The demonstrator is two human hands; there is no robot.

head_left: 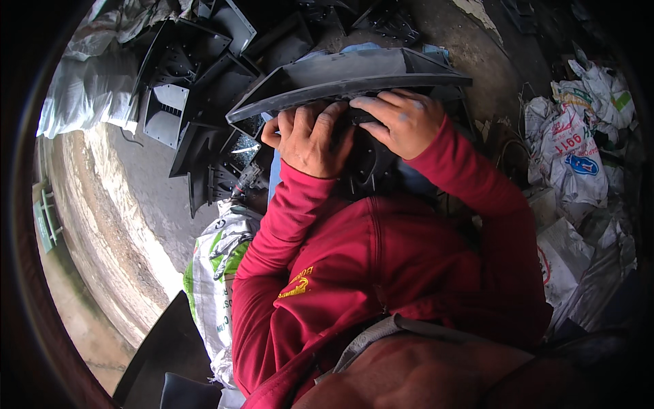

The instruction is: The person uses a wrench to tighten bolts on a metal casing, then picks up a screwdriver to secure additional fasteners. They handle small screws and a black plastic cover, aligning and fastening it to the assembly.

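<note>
Presently, one dark casing (351, 66) lies crosswise in front of the torso, its long near rim facing the wearer. Two hands work at that rim: the left hand (310, 140) has its fingers bent against the near side, and the right hand (407, 121) reaches in from the right with thumb and fingers slightly parted. The fingertips are partly hidden, so whether either hand grips firmly cannot be told. The spaced, two-sided placement probably steadies the casing and keeps it from tipping. One tool (248, 178) lies left of the left forearm, presumably for easy reach. Dark parts (235, 27) overlap at upper left, perhaps heaped to save floor space; overlap prevents an exact count. Count one white-and-green sack (212, 290) at left, several sacks (579, 150) at right, and one grey slotted part (163, 126).
</note>
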